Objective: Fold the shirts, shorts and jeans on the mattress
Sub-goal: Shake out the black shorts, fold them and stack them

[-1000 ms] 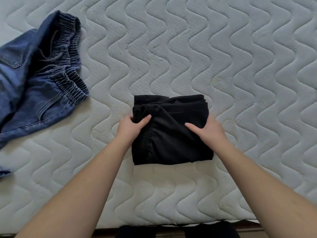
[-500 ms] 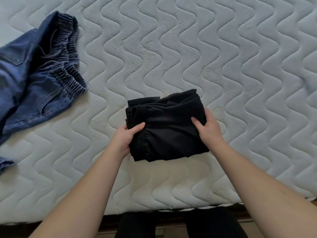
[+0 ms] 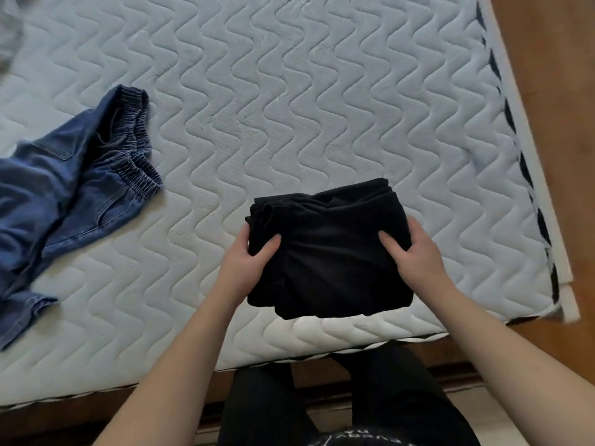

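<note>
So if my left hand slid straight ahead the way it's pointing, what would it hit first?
Probably nothing: beyond the left hand, which grips the folded black garment, only bare white quilted mattress shows.

Folded black garment: a compact, roughly square bundle of several layers, near the mattress's near edge, right of centre, gripped at its left and right sides. Blue jeans: unfolded and rumpled, elastic waistband toward the right, at the left of the white quilted mattress, well apart from the bundle.
</note>
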Demonstrator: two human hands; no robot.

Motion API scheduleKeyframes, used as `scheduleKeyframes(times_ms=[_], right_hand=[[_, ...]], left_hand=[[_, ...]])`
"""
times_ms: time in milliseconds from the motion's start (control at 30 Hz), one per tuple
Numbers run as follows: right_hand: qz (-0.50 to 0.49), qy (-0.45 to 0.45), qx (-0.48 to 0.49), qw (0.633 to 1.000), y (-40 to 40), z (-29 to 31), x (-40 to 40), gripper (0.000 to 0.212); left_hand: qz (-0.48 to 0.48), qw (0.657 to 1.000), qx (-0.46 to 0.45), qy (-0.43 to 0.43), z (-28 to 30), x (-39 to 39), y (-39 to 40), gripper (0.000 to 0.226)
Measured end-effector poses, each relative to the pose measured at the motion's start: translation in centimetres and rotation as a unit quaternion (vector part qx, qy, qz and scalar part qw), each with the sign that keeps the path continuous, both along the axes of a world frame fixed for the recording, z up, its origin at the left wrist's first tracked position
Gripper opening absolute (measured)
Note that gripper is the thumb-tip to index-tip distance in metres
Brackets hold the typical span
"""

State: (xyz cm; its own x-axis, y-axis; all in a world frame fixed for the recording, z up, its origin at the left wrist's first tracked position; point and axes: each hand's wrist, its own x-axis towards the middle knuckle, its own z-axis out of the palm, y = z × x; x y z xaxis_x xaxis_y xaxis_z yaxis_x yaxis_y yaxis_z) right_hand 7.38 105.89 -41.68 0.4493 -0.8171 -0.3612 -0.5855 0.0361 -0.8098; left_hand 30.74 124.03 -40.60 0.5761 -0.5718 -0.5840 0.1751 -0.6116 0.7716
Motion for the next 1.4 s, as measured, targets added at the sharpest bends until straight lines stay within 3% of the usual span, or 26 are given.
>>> scheduleKeyframes(times_ms=[433,667,867,1067,1400], right_hand=[[-0.04,-0.046,-0.013,0.998,-0.5,11.0,-10.0,0.035],[-0.087,-0.038,-0.002,0.995,1.9,13.6,-14.0,0.046],[-0.207,-0.023,-0.022,0.978,5.5,14.7,-17.9,0.046],[-0.278,-0.01,-0.04,0.96,8.6,16.0,-22.1,0.048],[-0.408,-0.024,-0.094,0.908,9.8,18.0,-27.3,0.043]], left_hand=[[-0.025,0.999,-0.045,-0.011,11.8,-8.2,-2.9,0.036],[-0.059,0.997,-0.058,-0.012,13.9,-10.2,-3.0,0.048],[-0.185,0.979,-0.079,0.036,13.8,-12.0,-5.7,0.053],[-0.373,0.921,-0.092,0.069,16.0,-14.8,-9.8,0.072],[-0.432,0.891,-0.135,0.038,17.3,-21.8,-15.4,0.075]])
